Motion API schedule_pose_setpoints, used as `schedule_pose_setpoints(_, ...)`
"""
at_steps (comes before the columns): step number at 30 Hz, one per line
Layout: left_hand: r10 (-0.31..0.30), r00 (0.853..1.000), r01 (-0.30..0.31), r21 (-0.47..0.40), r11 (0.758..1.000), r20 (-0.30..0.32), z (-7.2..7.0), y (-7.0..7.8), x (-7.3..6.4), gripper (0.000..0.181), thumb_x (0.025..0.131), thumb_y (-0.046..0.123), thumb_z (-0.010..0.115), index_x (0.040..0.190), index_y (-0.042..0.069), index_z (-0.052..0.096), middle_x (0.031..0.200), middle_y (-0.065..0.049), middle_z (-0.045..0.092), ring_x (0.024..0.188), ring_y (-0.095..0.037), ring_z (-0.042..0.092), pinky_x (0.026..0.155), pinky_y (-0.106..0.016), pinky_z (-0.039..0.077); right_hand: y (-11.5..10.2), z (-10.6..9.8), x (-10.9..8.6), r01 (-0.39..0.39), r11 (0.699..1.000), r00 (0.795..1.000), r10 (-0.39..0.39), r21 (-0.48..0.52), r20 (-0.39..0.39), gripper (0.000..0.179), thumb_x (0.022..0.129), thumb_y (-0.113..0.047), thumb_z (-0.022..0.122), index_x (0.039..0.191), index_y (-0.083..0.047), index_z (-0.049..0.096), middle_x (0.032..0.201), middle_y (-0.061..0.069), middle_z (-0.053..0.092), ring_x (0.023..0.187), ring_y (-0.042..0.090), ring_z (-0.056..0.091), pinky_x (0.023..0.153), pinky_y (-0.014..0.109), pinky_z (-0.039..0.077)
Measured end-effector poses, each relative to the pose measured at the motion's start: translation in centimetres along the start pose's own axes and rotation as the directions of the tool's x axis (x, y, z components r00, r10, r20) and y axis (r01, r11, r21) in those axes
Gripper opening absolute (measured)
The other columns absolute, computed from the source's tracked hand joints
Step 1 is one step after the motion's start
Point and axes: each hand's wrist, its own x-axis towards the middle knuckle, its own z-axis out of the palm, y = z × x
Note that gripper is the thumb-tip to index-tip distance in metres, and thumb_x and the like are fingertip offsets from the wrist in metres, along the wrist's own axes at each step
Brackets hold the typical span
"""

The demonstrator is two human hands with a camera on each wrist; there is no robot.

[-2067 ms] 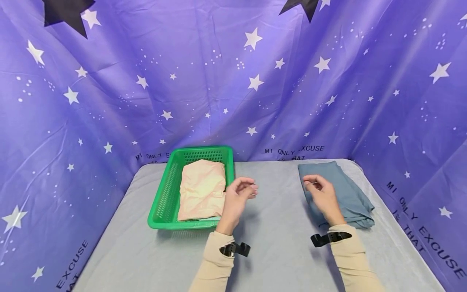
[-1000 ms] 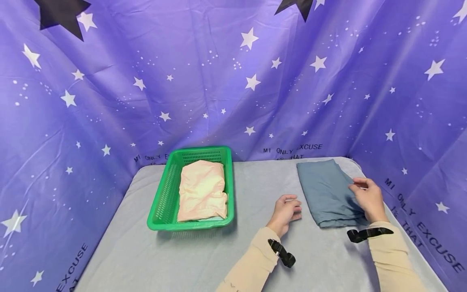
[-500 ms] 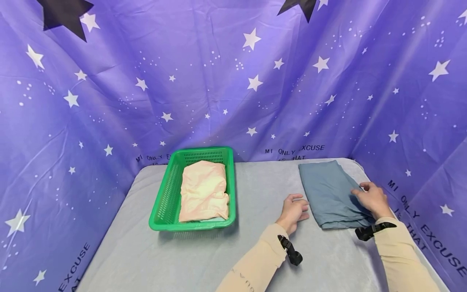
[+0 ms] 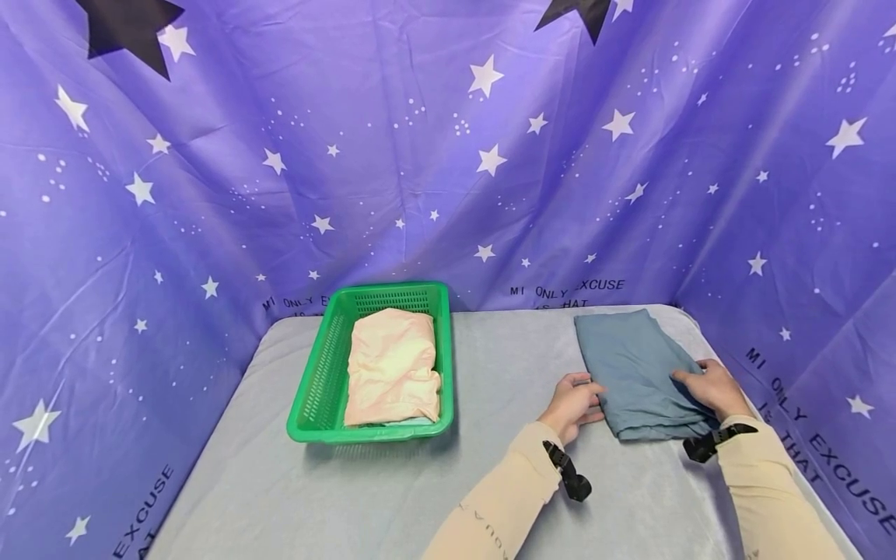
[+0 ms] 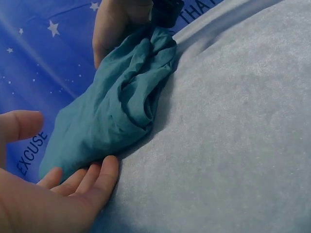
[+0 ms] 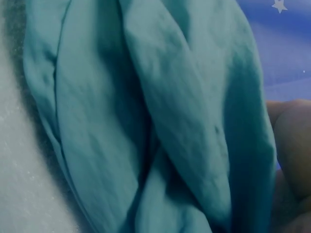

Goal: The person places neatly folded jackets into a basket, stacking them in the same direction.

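Evidently bracketing a folded blue-grey cloth [image 4: 633,365] between left hand [image 4: 574,402] and right hand [image 4: 714,389], probably so as to steady its loose layers from opposite sides. Touching its left edge with the left fingertips, spreading those fingers loosely, setting the thumb well apart and gripping nothing there. Curling the right hand round the other edge, resting the thumb on top and wrapping the fingers about the outer side, though not showing how firmly. Having, well to the left of the left hand, a green basket [image 4: 371,433] cradling a peach cloth [image 4: 392,365], presumably for tidiness. Facing, beyond both hands, a starry purple curtain [image 4: 406,117].
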Motion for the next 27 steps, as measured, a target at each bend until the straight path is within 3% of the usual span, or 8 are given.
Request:
schedule_pose_setpoints(9, 0.000, 0.999, -0.001, 0.012, 1.000, 0.042, -0.6, -0.4, 0.6, 0.037, 0.089, 0.005, 0.070, 0.124, 0.007, 0.060, 0.101, -0.010, 0.063, 0.092, -0.021, 0.064, 0.088, -0.045, 0.061, 0.2, 0.0, 0.1, 0.064, 0.996, 0.998, -0.062, -0.067, 0.033, 0.089, 0.100, -0.046, 0.053, 0.138, 0.031, 0.030, 0.139, 0.054, 0.034, 0.124, 0.065, 0.044, 0.104, 0.066, 0.042)
schedule_pose_setpoints(16, 0.010, 1.000, -0.009, 0.117, 0.993, -0.001, -0.8, -0.5, 0.8, 0.029, 0.092, 0.013, 0.073, 0.120, 0.012, 0.067, 0.094, -0.002, 0.064, 0.068, -0.011, 0.057, 0.066, -0.028, 0.054, -0.5, 0.4, -0.1, 0.086, 0.995, 0.992, -0.082, -0.045, 0.091, 0.095, 0.099, -0.049, 0.055, 0.138, 0.034, 0.029, 0.140, 0.056, 0.031, 0.125, 0.065, 0.044, 0.102, 0.066, 0.045)
schedule_pose_setpoints(23, 0.012, 1.000, -0.009, 0.152, 0.988, -0.016, -1.0, -0.6, 1.0, 0.026, 0.094, 0.018, 0.073, 0.119, 0.013, 0.069, 0.093, 0.001, 0.066, 0.062, -0.007, 0.055, 0.061, -0.024, 0.051, -0.8, 0.9, -0.6, 0.159, 0.987, 0.986, -0.157, -0.021, 0.055, 0.073, 0.102, -0.041, 0.056, 0.131, 0.025, 0.048, 0.131, 0.048, 0.050, 0.109, 0.050, 0.060, 0.083, 0.046, 0.052)
schedule_pose_setpoints(27, 0.008, 1.000, -0.005, 0.163, 0.987, -0.018, -1.0, -0.6, 1.0, 0.031, 0.094, 0.019, 0.074, 0.123, 0.011, 0.068, 0.100, -0.001, 0.067, 0.071, -0.010, 0.063, 0.067, -0.028, 0.057, -0.7, 1.2, -0.9, 0.187, 0.982, 0.982, -0.187, -0.016, 0.016, 0.066, 0.102, -0.037, 0.056, 0.130, 0.022, 0.050, 0.129, 0.046, 0.053, 0.109, 0.051, 0.060, 0.084, 0.048, 0.051)
